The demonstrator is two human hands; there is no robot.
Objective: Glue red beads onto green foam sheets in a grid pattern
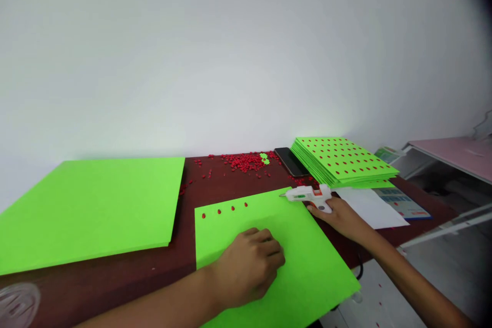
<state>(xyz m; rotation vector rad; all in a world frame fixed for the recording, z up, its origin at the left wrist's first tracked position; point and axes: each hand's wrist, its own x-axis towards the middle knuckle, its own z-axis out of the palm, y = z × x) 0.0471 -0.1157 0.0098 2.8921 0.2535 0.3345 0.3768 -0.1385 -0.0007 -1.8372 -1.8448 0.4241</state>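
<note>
My right hand [346, 218] grips a white hot glue gun [305, 193], its nozzle pointing left over the far right corner of a bright green sheet [303, 266]. Along that sheet's far edge sits a short row of small red pieces, the rightmost red piece [246, 204] near the middle of the edge. Over the middle of the sheet is my left hand [253, 261], its fingers curled closed. Whatever those fingers may hold is hidden from view.
A stack of plain green sheets [103, 205] lies left, and a stack of red-dotted green sheets [342, 156] back right. Loose red pieces [246, 162] and a phone [291, 161] are near the wall. White paper [372, 210] lies right; a clear plastic item [17, 305] sits front left.
</note>
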